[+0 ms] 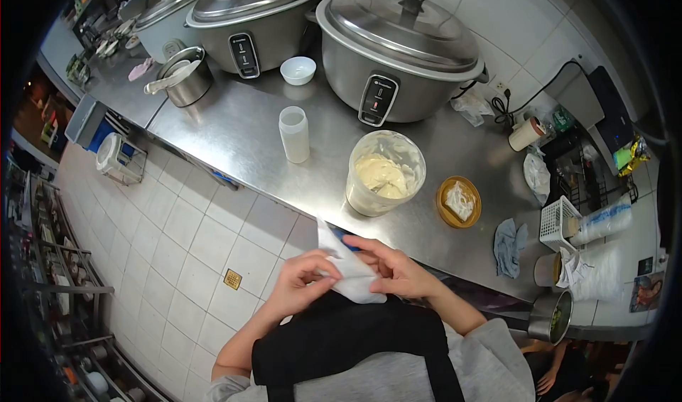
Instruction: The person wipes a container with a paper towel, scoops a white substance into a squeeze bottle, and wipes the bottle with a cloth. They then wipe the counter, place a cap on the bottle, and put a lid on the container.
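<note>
Both hands hold a white, thin, pointed sheet or bag (348, 268) in front of my black apron, below the counter's front edge. My left hand (304, 283) pinches its left side, and my right hand (399, 268) grips its right side. Beyond them on the steel counter (245, 139) is a clear tub (366, 197) with pale yellow cream (381, 173) inside. An empty-looking translucent bottle (294, 138) stands upright left of the tub. To the tub's right, a round orange-brown dish (458, 220) holds something white and crumpled or creamy.
Large rice cookers (394, 54) line the wall, with a white bowl (298, 70) between two of them. At left is a steel pot (190, 82). A blue-grey cloth (509, 248), a white basket (559, 222) and a small pan (550, 315) are at right.
</note>
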A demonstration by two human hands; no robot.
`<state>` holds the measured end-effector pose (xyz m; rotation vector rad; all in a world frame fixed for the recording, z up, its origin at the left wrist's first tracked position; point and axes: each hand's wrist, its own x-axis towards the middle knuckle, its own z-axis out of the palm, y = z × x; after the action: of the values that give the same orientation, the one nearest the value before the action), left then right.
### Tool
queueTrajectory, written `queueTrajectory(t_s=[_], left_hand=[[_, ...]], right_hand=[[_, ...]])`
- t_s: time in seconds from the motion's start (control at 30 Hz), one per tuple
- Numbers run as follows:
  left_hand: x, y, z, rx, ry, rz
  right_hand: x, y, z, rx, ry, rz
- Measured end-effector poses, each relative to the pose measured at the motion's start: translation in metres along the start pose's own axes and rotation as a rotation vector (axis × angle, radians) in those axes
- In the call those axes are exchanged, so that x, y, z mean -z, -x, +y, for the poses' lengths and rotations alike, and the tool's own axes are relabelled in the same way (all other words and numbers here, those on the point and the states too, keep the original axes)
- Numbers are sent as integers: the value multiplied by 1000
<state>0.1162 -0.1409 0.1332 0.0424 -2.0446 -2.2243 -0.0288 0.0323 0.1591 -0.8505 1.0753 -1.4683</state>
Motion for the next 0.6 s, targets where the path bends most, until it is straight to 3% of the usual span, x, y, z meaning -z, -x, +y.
queueTrajectory(t_s=[0.07,0.1,0.17,0.27,0.3,0.37,0.4,0.47,0.53,0.6], left_hand=[[7,7,-18,-69,368,133],[4,7,-17,-70,369,148],[-4,5,-13,-6,552,407],[-22,-8,-19,-86,546,548],[-27,-14,-17,-101,555,639],[-30,-19,-19,-96,470,611],[-32,-25,-15,-108,453,546],[-36,-41,4,-148,355,458],[-33,-41,-2,-141,311,503],[-35,-42,-3,-129,266,601]], right_hand=[[18,-16,-7,20,116,-134],[17,-24,-13,44,203,-196],[16,-40,-24,108,372,-315],[-3,-64,-25,678,847,-164],[4,-62,-28,679,843,-174],[20,-56,-33,601,958,-209],[31,-54,-44,674,982,-176],[56,-46,-82,541,937,80],[84,-49,-117,360,925,343],[114,-68,-123,262,1071,293]])
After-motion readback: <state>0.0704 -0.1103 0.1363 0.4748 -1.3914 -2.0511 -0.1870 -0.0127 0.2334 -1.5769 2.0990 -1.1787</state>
